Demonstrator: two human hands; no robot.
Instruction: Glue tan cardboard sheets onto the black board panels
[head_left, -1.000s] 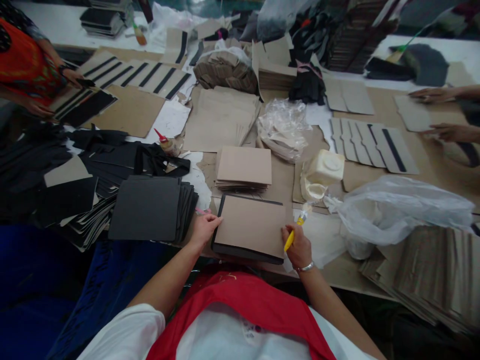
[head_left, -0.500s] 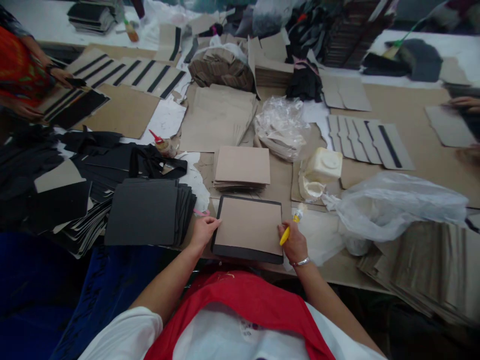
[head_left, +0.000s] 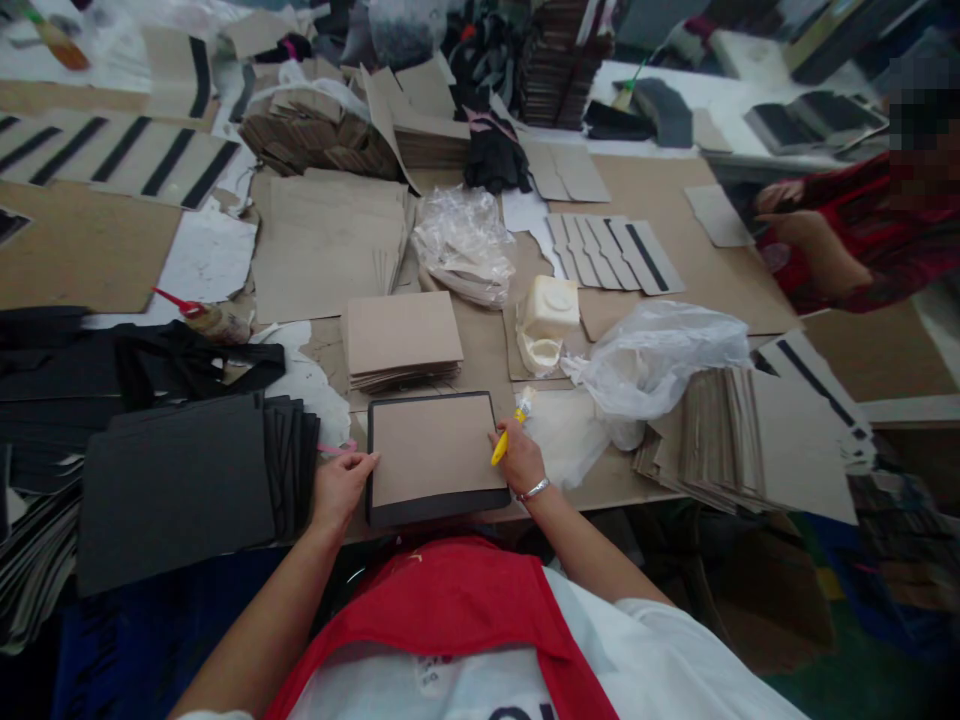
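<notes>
In front of me a tan cardboard sheet (head_left: 439, 450) lies on a slightly larger black sheet (head_left: 435, 508), whose dark border shows all round. My left hand (head_left: 343, 487) pinches the left edge of the two sheets between thumb and fingers. At the right edge, my right hand (head_left: 519, 460) grips a yellow-handled paintbrush (head_left: 501, 447), bristles pointing away from me, its fingertips touching the sheets. Just beyond lies a stack of tan cardboard (head_left: 405, 335). A pile of black sheets (head_left: 176, 480) stands to the left of my left hand.
A cream plastic container (head_left: 551, 305) and a clear plastic bag (head_left: 660, 355) lie right of centre. A glue bottle with a red nozzle (head_left: 214, 318) lies at left. Cardboard is stacked at the right edge (head_left: 705, 440). Another person (head_left: 832, 235) works at far right.
The view has swung to the right, bringing the person at far right into view. Both hands keep their places at the sheets, and the paintbrush stays in my right hand.
</notes>
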